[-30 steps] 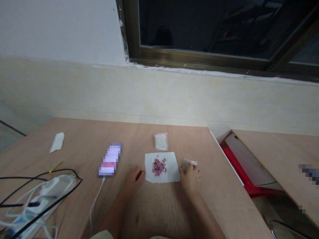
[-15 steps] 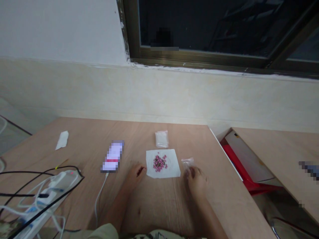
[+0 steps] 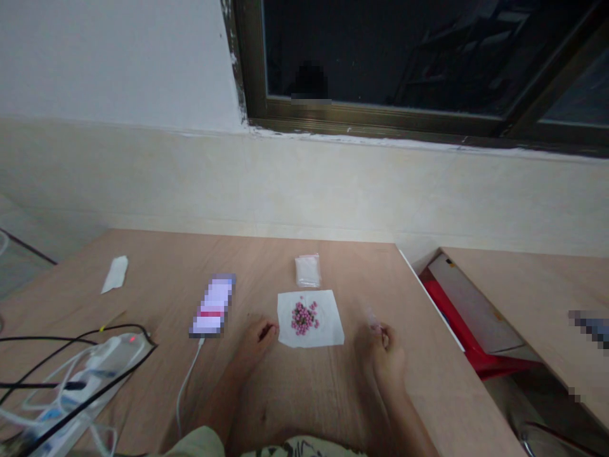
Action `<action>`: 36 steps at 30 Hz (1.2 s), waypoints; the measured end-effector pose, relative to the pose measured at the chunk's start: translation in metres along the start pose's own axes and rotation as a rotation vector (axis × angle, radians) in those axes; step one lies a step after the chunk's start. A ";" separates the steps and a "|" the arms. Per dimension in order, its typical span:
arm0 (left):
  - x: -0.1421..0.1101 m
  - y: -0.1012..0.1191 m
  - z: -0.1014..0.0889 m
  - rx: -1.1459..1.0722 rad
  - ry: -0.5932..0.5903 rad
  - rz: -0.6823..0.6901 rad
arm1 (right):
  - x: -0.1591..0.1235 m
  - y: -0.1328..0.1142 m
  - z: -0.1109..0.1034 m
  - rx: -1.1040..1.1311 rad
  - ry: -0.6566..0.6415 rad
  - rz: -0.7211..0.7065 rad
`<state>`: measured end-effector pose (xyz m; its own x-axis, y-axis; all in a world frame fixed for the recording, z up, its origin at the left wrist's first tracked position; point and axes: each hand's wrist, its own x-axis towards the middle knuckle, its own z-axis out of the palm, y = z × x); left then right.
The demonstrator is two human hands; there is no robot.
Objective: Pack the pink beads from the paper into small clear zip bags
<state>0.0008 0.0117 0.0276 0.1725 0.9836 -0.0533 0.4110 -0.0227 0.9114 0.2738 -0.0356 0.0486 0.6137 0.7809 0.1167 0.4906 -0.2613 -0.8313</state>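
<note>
A pile of small pink beads (image 3: 304, 318) lies on a square of white paper (image 3: 330, 333) on the wooden table. At the paper's left edge rests my left hand (image 3: 259, 339), fingers curled closed; whether anything is inside them is hidden. To the right of the paper, my right hand (image 3: 389, 355) pinches a small clear zip bag (image 3: 372, 317) between thumb and forefinger, tilted and seen nearly edge-on. Beyond the paper lies a stack of clear zip bags (image 3: 308, 271).
A phone (image 3: 213, 306) with a white cable is left of my left hand. A power strip (image 3: 111, 355) with tangled cords fills the near left. A white scrap of paper (image 3: 115, 274) lies farther back. Past the table's right edge is a red chair (image 3: 476, 352).
My right hand has moved slightly right with the small zip bag, which has turned from flat to edge-on. My left hand stays by the paper. The view has tilted up slightly.
</note>
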 end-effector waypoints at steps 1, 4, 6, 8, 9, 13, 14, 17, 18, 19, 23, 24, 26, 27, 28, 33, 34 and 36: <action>0.001 0.005 0.000 -0.042 -0.014 -0.024 | -0.002 -0.008 0.000 0.116 -0.046 0.038; 0.000 0.023 0.000 -0.180 -0.080 -0.083 | -0.013 -0.031 0.012 0.450 -0.309 0.036; -0.002 0.037 0.003 -0.236 -0.176 -0.022 | -0.022 -0.042 0.025 0.581 -0.519 0.016; -0.005 0.046 0.005 -0.276 -0.269 0.007 | -0.029 -0.050 0.037 0.619 -0.662 0.015; -0.007 0.049 0.005 -0.293 -0.303 0.010 | -0.032 -0.053 0.041 0.626 -0.705 0.018; -0.010 0.049 0.001 -0.359 -0.345 -0.075 | -0.035 -0.057 0.052 0.627 -0.750 0.055; -0.010 0.049 -0.002 -0.371 -0.332 -0.108 | -0.035 -0.057 0.053 0.602 -0.732 0.056; -0.006 0.050 -0.010 -0.376 -0.274 -0.159 | -0.032 -0.061 0.054 0.430 -0.519 -0.019; -0.005 0.052 -0.011 -0.370 -0.259 -0.157 | -0.033 -0.064 0.053 0.363 -0.419 -0.064; -0.004 0.055 -0.013 -0.365 -0.249 -0.149 | -0.033 -0.068 0.052 0.307 -0.345 -0.113; 0.000 0.064 -0.012 -0.342 -0.282 -0.115 | -0.039 -0.091 0.050 0.257 -0.549 -0.258; 0.000 0.064 -0.011 -0.330 -0.300 -0.112 | -0.040 -0.095 0.051 0.265 -0.655 -0.268; -0.002 0.064 -0.008 -0.302 -0.328 -0.117 | -0.042 -0.099 0.055 0.273 -0.790 -0.256; -0.003 0.063 -0.006 -0.288 -0.332 -0.122 | -0.042 -0.100 0.057 0.278 -0.822 -0.245; -0.004 0.061 -0.005 -0.276 -0.333 -0.127 | -0.042 -0.099 0.058 0.289 -0.845 -0.236; -0.012 0.056 -0.006 -0.306 -0.394 -0.117 | -0.041 -0.090 0.059 0.389 -0.945 -0.181; -0.014 0.057 -0.007 -0.317 -0.406 -0.103 | -0.042 -0.089 0.058 0.400 -0.959 -0.157; -0.018 0.058 -0.007 -0.326 -0.402 -0.088 | -0.044 -0.088 0.056 0.415 -0.969 -0.114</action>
<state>0.0148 -0.0059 0.0843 0.5066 0.8312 -0.2290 0.1499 0.1766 0.9728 0.1687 -0.0150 0.0860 -0.2681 0.9552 -0.1255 0.1523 -0.0866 -0.9845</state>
